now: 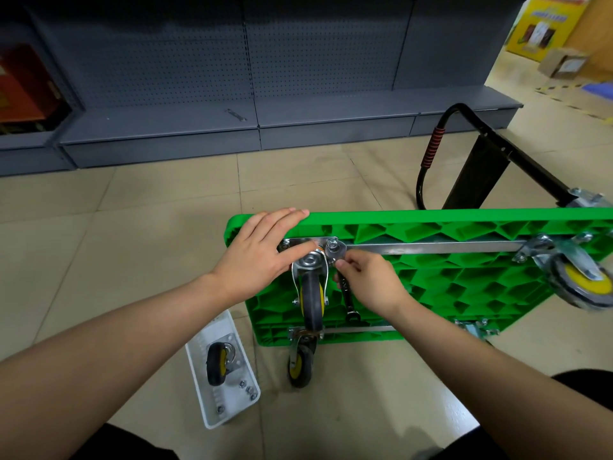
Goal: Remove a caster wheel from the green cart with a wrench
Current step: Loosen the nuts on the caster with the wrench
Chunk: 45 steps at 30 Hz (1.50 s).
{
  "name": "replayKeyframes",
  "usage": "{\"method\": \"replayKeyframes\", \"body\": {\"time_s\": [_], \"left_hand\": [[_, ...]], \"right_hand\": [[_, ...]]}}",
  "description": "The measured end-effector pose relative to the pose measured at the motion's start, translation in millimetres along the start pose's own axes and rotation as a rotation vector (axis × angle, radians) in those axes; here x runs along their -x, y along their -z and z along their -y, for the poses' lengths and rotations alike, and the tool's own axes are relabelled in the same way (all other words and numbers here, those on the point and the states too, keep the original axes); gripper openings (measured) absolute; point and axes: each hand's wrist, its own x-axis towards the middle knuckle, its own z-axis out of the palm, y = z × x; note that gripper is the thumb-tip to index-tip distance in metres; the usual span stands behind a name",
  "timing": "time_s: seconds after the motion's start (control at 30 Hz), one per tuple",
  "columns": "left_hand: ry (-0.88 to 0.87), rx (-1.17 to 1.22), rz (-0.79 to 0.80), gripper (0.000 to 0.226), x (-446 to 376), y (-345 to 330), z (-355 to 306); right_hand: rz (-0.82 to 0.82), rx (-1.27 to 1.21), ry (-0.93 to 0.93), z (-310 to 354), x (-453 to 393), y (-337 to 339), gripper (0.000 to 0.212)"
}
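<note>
Caster (pixel 311 293) bolted to underside of upturned cart (pixel 464 280), just left of your right-hand grip. Your right hand (pixel 371 287) curled round wrench (pixel 346 293), ring end on nut at caster plate (pixel 326 249). Your left hand (pixel 258 257) flat, fingers straight, pressing cart edge and plate. Tray (pixel 202 376) with spare caster on floor, below-left of grip.

A white tray (pixel 203 366) lies on the beige tiled floor (pixel 159 200), holding a loose black-and-yellow wheel (pixel 216 363) and several nuts (pixel 248 390). Beyond the tray stands grey pegboard shelving (pixel 232 61); a cardboard box (pixel 564 63) sits far right of it.
</note>
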Motion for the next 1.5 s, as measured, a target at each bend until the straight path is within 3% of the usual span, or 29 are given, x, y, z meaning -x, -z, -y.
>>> {"method": "replayKeyframes", "body": {"time_s": [0.17,0.33,0.43,0.57,0.67,0.77,0.9,1.0,1.2,1.5], "left_hand": [[-0.001,0.001,0.000,0.044,-0.1,0.2,0.5],[0.000,0.002,-0.014,0.044,-1.2,0.6,0.6],[0.001,0.004,-0.021,0.045,-1.2,-0.2,1.0],[-0.003,-0.002,-0.018,0.045,-0.7,-0.3,-0.1],[-0.003,0.002,-0.021,0.044,-0.6,1.0,-0.8],[-0.005,0.003,-0.019,0.048,-0.4,1.1,-0.2],[-0.002,-0.004,-0.005,0.053,0.1,-1.2,0.9],[-0.001,-0.001,-0.008,0.053,0.1,-0.9,0.6],[-0.007,-0.005,-0.018,0.050,-0.3,1.4,-0.6],[-0.004,0.009,-0.016,0.046,0.2,-0.8,0.2]], "right_hand": [[-0.010,-0.102,-0.014,-0.9,-1.1,-7.8,0.024],[-0.011,0.028,0.071,-4.6,-2.8,-2.3,0.025],[-0.038,0.281,0.182,-7.4,-3.3,7.0,0.020],[-0.259,0.784,0.453,-0.2,-4.7,27.7,0.008],[-0.322,0.871,0.466,1.5,-3.4,28.9,0.014],[-0.314,0.763,0.446,-5.3,2.1,29.7,0.007],[-0.119,0.367,0.246,-19.9,4.3,32.0,0.019],[-0.072,0.182,0.173,-15.6,7.7,25.5,0.025],[0.006,0.054,0.102,-4.6,4.7,4.2,0.027],[-0.030,-0.054,0.058,0.1,1.2,-8.0,0.030]]}}
